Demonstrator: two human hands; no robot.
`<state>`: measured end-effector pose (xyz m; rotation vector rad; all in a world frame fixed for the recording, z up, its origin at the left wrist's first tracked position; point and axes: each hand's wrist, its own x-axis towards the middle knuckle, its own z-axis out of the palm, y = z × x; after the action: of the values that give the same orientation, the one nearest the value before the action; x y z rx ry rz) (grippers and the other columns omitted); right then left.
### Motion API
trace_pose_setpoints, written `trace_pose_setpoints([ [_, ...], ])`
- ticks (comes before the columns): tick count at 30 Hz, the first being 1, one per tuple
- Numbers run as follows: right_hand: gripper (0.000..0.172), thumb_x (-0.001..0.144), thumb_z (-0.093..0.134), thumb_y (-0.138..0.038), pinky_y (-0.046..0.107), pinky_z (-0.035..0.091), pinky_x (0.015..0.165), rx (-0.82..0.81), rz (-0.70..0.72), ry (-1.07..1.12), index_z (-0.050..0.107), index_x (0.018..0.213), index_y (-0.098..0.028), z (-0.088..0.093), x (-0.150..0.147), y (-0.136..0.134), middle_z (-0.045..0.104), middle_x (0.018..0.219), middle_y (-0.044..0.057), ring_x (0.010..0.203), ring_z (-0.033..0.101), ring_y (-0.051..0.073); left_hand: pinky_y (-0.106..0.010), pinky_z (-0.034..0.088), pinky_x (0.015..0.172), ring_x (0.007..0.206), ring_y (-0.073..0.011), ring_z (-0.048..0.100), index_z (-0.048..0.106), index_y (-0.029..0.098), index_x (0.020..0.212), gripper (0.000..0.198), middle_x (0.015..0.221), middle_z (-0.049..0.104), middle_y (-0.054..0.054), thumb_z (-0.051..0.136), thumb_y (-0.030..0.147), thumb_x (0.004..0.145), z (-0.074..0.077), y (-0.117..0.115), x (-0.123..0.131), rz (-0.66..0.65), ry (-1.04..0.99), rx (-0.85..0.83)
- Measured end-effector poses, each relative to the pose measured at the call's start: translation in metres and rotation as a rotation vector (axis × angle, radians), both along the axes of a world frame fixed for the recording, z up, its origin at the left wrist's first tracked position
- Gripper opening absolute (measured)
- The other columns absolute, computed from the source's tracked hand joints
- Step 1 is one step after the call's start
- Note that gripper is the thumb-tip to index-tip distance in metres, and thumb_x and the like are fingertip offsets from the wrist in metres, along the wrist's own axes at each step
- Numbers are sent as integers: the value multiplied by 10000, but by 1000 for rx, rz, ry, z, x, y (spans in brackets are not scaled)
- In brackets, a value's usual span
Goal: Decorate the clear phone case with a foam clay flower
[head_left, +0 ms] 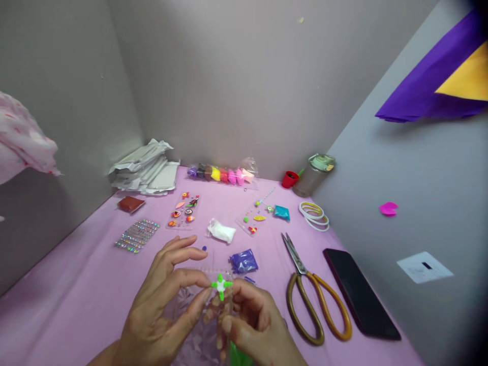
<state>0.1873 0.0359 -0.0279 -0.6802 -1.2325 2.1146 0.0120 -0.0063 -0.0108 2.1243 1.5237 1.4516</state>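
My left hand pinches the left tip of a small green and white four-pointed clay piece between thumb and index finger, its other fingers stretched out. Close on the right, my right hand has its fingers curled round the edge of a clear patterned plastic piece, under the clay shape. Part of that plastic is covered by both hands. Something bright green shows below my right hand. Just beyond the fingers lie a purple clay packet and a white clay packet.
Large scissors and a black phone lie to the right. Behind them are tape rolls, a blue packet, a red cup and a bottle. Decorated clear sheets, rhinestones and white packages lie farther left.
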Motion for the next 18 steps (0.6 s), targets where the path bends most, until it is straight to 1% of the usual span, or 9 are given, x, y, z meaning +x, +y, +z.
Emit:
trace_pose_setpoints([
  [5,430,723,832,-506,177,510,517,-5,4,-19,595,857,-173,3,0,2,552,698,-58,487,529,41,-311,225,1174,1384,-181,344,560,284,965,276,1223,508,9,510,19,905,-2,-1,0,4,-36,-20],
  [7,444,710,834,-521,179,499,504,-8,1,-28,587,843,-176,4,-1,3,562,696,-51,484,530,48,-322,270,1156,1379,-188,366,552,298,1021,277,1247,516,8,505,45,918,-5,-2,-1,-5,-121,-62],
  [9,446,702,835,-524,185,494,504,-7,-4,-43,587,831,-177,5,-1,3,584,717,-36,494,537,56,-315,343,1112,1347,-189,426,526,320,1109,272,1271,534,5,502,104,945,-8,-3,-1,-12,-275,-163],
  [11,433,703,835,-512,192,495,517,5,-12,-50,593,826,-174,5,-1,2,596,738,-26,503,536,57,-289,424,1030,1243,-186,535,509,328,1160,236,1242,580,1,530,204,960,-9,-3,0,1,-439,-307],
  [13,406,718,826,-488,191,492,529,27,-21,-50,603,838,-170,5,0,2,593,751,-24,508,530,53,-264,487,921,1082,-180,627,524,313,1140,213,1146,637,2,590,301,938,-8,-2,2,24,-570,-440],
  [15,366,740,809,-457,185,484,531,58,-22,-64,610,848,-169,4,0,1,579,744,-30,513,531,53,-241,515,823,949,-171,661,541,295,1101,236,1037,667,9,645,354,898,-5,-2,5,36,-667,-516],
  [18,305,754,794,-404,175,471,527,89,-13,-102,614,835,-171,6,0,1,556,720,-41,519,531,57,-218,522,772,880,-164,666,558,284,1073,276,924,670,24,701,353,848,-2,-1,8,51,-748,-552],
])
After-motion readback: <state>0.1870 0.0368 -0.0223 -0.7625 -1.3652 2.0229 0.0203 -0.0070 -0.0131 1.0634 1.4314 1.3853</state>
